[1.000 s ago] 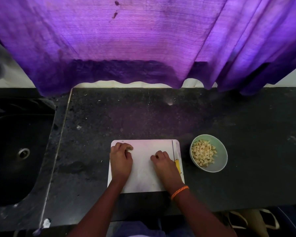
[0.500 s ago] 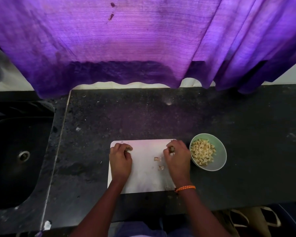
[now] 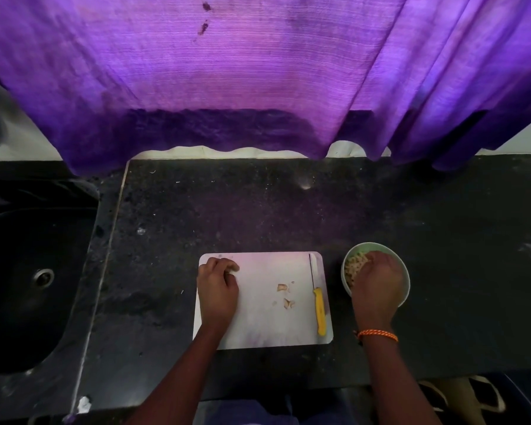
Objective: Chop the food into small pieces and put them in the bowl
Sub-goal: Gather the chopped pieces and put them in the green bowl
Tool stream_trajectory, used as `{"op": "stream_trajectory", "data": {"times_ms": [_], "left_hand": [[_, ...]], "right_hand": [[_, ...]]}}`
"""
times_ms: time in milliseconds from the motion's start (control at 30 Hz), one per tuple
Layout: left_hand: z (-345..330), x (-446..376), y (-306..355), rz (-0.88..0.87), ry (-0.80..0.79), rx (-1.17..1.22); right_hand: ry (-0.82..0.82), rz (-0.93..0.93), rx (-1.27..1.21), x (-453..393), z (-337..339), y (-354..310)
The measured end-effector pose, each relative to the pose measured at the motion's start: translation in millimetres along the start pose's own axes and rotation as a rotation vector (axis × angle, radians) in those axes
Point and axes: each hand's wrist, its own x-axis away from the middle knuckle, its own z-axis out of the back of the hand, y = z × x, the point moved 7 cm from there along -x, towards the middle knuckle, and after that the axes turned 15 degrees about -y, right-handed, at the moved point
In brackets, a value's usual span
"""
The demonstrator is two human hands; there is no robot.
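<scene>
A white cutting board (image 3: 258, 326) lies on the dark counter. On its middle sit a few small tan food pieces (image 3: 284, 296). Along the board's right edge lies a knife with a yellow handle (image 3: 319, 311), and no hand touches it. My left hand (image 3: 218, 289) rests on the board's far left corner with its fingers curled under. My right hand (image 3: 377, 283) hangs over the pale green bowl (image 3: 403, 280), which holds chopped food (image 3: 353, 266). Its fingertips point down into the bowl and are hidden.
A dark sink (image 3: 31, 277) is set into the counter at the left. A purple curtain (image 3: 258, 72) hangs over the back of the counter. Sandals (image 3: 460, 397) lie on the floor below the front edge at the right.
My right hand picked pieces off the board and moved right, over the bowl. The knife, covered by that hand before, now shows on the board. My left hand has stayed put.
</scene>
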Motion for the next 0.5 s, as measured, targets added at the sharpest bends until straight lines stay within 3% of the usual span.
{"op": "stream_trajectory", "data": {"times_ms": [133,267,400,500], "left_hand": [[0,0,1,0.005,0.003,0.001],[0,-1,0,0.003,0.002,-0.005],[1,0,0,-0.003,0.007,-0.006],[-1,-1,-1,0.000,-0.007,-0.009]], "right_hand": [[0.082,-0.008,-0.133,0,9,-8],[0.139,0.190,-0.278,24,3,-43],[-0.117,0.371,-0.357,52,-50,-80],[-0.256,0.424,-0.213,58,-94,-82]]}}
